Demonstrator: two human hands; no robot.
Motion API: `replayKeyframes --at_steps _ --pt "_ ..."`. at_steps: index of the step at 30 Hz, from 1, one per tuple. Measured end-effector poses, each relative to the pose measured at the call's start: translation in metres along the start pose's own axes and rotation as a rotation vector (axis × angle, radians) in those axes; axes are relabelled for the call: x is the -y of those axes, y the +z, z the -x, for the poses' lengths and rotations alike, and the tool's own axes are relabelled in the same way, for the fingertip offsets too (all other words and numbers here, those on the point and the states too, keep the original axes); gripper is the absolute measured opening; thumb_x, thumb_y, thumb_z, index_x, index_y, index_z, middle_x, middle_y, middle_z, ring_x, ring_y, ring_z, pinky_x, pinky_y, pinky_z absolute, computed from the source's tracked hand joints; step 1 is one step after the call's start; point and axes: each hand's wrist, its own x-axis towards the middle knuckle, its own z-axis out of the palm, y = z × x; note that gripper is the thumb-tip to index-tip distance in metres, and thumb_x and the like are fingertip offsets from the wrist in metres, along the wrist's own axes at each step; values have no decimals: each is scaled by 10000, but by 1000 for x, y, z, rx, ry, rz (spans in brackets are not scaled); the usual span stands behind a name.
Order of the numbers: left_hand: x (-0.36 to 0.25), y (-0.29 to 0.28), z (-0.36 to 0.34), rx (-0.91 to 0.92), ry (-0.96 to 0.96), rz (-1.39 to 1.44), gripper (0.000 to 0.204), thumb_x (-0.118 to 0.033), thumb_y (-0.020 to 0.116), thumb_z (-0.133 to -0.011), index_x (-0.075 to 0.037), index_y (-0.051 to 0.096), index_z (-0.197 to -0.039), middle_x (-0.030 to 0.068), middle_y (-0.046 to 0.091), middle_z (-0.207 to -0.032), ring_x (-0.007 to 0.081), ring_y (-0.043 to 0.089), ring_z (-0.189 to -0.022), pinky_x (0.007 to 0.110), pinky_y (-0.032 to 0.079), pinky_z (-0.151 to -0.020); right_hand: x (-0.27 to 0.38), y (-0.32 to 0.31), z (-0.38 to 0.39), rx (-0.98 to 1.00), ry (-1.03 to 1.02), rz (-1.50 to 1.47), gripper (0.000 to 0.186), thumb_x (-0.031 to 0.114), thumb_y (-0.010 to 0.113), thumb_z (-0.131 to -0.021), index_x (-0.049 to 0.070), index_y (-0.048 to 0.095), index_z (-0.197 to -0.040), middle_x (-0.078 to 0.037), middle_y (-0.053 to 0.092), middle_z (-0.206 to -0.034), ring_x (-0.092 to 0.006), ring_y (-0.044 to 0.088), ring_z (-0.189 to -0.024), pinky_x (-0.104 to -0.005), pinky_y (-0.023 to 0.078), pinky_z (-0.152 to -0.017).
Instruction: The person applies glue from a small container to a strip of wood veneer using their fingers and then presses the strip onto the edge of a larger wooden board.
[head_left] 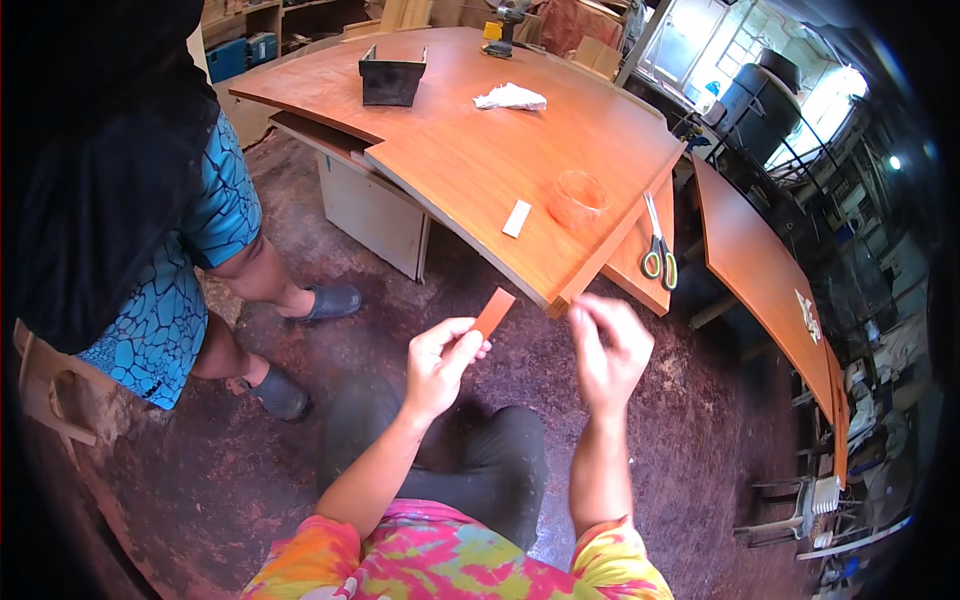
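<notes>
Between the thumb and fingers of my left hand (440, 365) is a short, flat orange-brown strip (494, 312), tilted up toward the table. My right hand (612, 350) is beside the near corner of the wooden table (450, 150), its thumb and fingertips drawn together. Whatever that pinch may hold is too small to make out. On the tabletop near this corner lies a small white strip (516, 218), with a clear round plastic tub (578, 200) to its right. Scissors with black and green handles (658, 262) rest on a lower board at the right.
A black open box (392, 82), a crumpled white cloth or paper (510, 97) and a power drill (506, 28) are farther back on the table. Another person in blue patterned shorts (225, 185) stands at the left. A second wooden panel (755, 270) extends along the right.
</notes>
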Motion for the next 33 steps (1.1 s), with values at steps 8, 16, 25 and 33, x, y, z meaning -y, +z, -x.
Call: replayKeyframes --at_steps 8,16,25,33 --pt "-37 0 -78 -117 258 -378 269 -66 661 -989 63 712 -1219 110 762 -942 143 718 -863 293 563 -795 -22 -7 -115 470 56 344 225 138 717 -907 29 788 -1091 -182 774 -1039 -303 754 -914 -366 576 -841" --pt "-73 35 -209 135 225 -959 323 -165 631 -962 -35 739 -1236 212 765 -1100 315 753 -1021 408 572 -915 -123 -109 -115 252 582 777 305 341 770 -829 71 836 -954 -164 775 -830 -286 779 -837 -406 594 -841" --pt "-59 36 -211 -28 304 -996 311 -131 596 -975 -53 747 -1235 217 739 -1178 355 722 -1090 441 552 -966 -160 -74 -120 414 696 945 394 328 785 -765 -27 776 -935 -252 766 -922 -383 771 -915 -445 615 -842" --pt "-48 5 -241 -20 229 -460 346 13 568 -984 -7 704 -1301 113 747 -1174 118 670 -995 253 517 -843 -158 -75 -113 303 786 856 347 334 718 -804 47 807 -976 -179 788 -896 -326 779 -895 -418 597 -866"
